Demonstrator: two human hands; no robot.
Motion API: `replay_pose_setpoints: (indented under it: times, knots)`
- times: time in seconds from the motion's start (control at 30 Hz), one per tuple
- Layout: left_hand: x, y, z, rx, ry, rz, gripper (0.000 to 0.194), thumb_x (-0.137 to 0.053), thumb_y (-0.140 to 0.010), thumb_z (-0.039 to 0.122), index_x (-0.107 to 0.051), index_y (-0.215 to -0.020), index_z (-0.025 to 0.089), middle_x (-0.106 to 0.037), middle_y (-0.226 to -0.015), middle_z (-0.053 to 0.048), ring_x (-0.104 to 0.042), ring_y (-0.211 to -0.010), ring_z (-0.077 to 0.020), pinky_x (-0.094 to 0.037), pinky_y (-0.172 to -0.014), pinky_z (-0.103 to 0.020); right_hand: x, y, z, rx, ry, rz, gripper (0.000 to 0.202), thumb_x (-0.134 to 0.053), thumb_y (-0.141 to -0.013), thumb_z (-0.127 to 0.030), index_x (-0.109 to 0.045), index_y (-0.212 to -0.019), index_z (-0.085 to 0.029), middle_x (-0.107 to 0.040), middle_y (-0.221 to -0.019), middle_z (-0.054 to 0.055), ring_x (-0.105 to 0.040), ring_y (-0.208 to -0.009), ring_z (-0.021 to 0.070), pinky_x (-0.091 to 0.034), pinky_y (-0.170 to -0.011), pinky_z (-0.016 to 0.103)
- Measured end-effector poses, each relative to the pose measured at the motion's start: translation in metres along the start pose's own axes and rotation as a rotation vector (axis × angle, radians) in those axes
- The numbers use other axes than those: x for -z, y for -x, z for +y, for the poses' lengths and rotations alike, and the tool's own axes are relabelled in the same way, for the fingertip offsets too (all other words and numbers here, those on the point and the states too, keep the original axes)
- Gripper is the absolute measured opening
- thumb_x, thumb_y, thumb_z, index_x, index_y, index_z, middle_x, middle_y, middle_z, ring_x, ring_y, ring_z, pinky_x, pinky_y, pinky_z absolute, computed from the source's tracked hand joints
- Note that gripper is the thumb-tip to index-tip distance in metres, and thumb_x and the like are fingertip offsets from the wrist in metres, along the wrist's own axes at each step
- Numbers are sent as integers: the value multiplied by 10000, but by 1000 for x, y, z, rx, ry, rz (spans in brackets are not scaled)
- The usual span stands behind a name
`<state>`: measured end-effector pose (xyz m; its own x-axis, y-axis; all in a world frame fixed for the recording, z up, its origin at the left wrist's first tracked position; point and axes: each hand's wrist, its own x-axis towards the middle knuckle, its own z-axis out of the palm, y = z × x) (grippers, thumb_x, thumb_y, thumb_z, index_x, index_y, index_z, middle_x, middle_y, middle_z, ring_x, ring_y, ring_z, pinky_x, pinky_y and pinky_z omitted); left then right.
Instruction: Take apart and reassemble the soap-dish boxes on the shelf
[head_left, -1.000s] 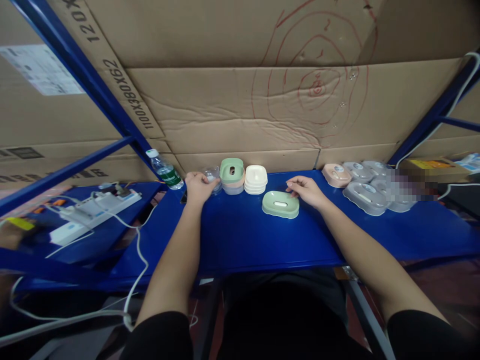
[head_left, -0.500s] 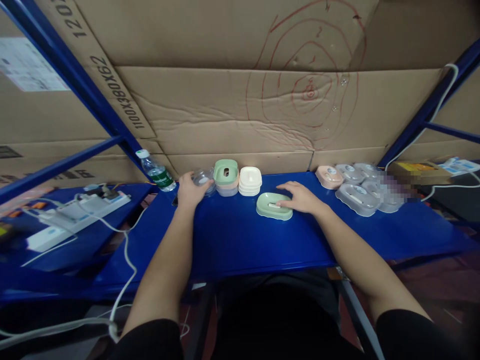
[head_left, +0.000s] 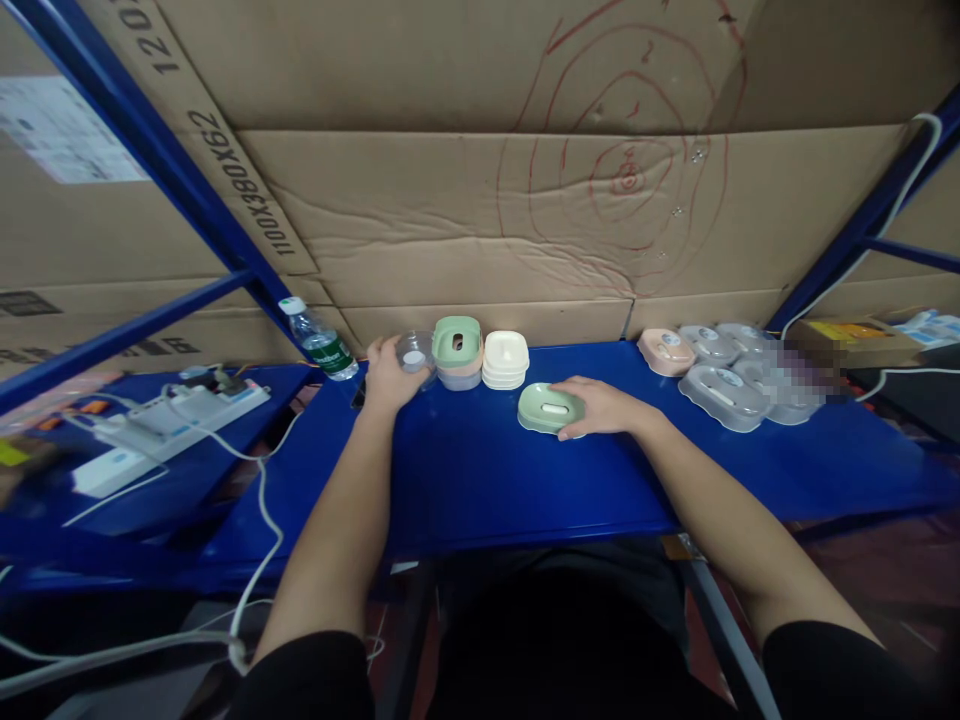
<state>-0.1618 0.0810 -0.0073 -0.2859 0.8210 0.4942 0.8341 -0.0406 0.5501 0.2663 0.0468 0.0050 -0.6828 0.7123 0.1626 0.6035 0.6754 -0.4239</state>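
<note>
My left hand [head_left: 391, 372] is curled round the side of a stack of clear plastic covers [head_left: 417, 355] at the back left. Right beside them rises a pile of square dishes, a green one [head_left: 457, 345] with a slot on top. Cream square dishes [head_left: 506, 358] are stacked to its right. Nearer to me, a green oval dish [head_left: 544, 400] with a white bar in its middle lies on the blue table. My right hand [head_left: 596, 405] grips its right end, thumb at the front edge and fingers at the back.
Several grey lidded boxes [head_left: 724, 395] and a peach one [head_left: 666, 350] stand at the right. A water bottle [head_left: 322, 342] is behind my left hand. A power strip [head_left: 172, 430] with cables lies at far left. Cardboard [head_left: 420, 200] walls the back of the blue table [head_left: 480, 490].
My right hand has closed onto the right end of the green oval dish, its thumb moving from the middle to the front edge. The left hand stays at the clear covers. The view has shifted slightly.
</note>
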Motion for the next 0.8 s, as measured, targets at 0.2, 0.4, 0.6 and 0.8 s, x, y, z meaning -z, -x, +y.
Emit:
replay_pose_setpoints:
  times: [0.2, 0.4, 0.6, 0.8]
  knots:
    - [5, 0, 5, 40, -35, 1, 902, -815, -692, 561, -498, -1440, 170, -350, -1586, -229, -392, -1488, -421, -332, -1238, -546, 1, -2, 0, 58, -25, 68, 899, -867, -711, -610, -595, -1474, -218, -602, -1439, 165, -599, -1313, 372, -464, -1132, 551]
    - [2, -3, 3, 90, 35, 47, 769, -741, -770, 556, -528, -1394, 160, -469, -1498, -216, -406, -1474, -377, -366, -1218, -532, 3, -3, -3, 58, -47, 108, 860, -862, -720, -603, -607, -1456, -241, -613, -1428, 151, -598, -1319, 376, -461, -1136, 564]
    - [4, -4, 3, 21, 57, 241, 649, -706, -838, 525, -541, -1331, 136, -535, -1402, -230, -480, -1402, -373, -367, -1207, -525, 1, -3, -1, 68, -40, 132, 873, -857, -719, -617, -603, -1456, -224, -611, -1423, 162, -606, -1307, 366, -465, -1129, 553]
    - [11, 10, 40, -297, 88, 408, 504, -623, -919, 480, -561, -1298, 154, -587, -1352, -204, -524, -1346, -345, -384, -1165, -530, -2, -5, 0, 79, -84, 179, 873, -854, -725, -622, -584, -1468, -251, -607, -1432, 145, -599, -1315, 358, -462, -1132, 555]
